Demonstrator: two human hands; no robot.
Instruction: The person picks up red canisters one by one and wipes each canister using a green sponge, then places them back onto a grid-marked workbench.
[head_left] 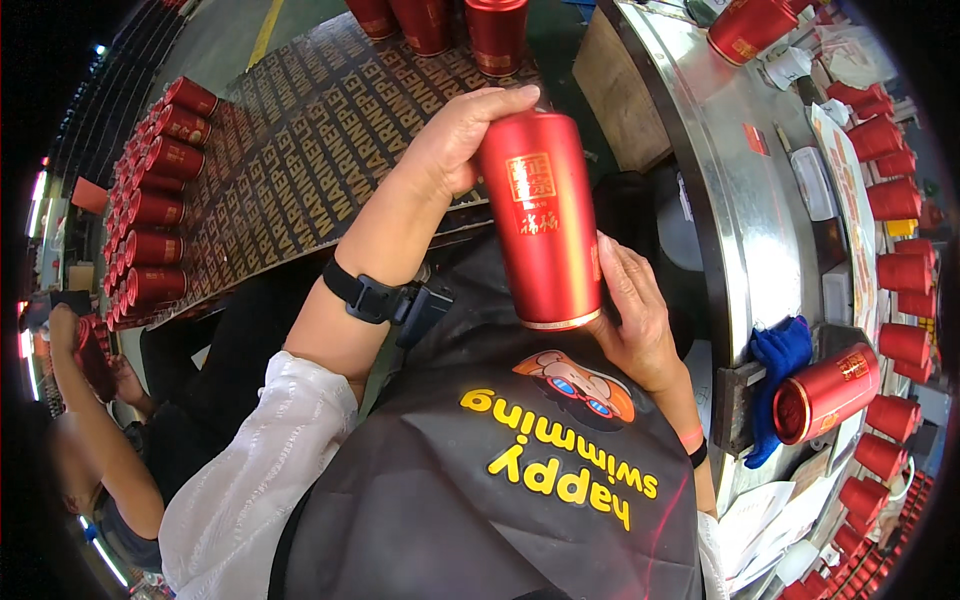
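Observation:
A shiny red metal canister (pixel 545 215) with gold markings is held up in front of my dark apron (pixel 400 480). My left hand (pixel 465 130) is wrapped over its upper end, the thumb side along the top. Against its lower right side rests my right hand (pixel 637 315), with the fingers partly behind the canister. A thin gold rim shows at the canister's lower end. To my right, another red canister (pixel 830 392) lies on its side upon a blue cloth (pixel 779 343) at the metal table's edge.
Left and ahead stands a printed board surface (pixel 300 140), with many red canisters (pixel 160 205) stacked at its left end. A curved metal table (pixel 700 110) runs along my right, and rows of red canisters (pixel 905 345) stand beyond it. At far left another person (pixel 120 450) handles something red.

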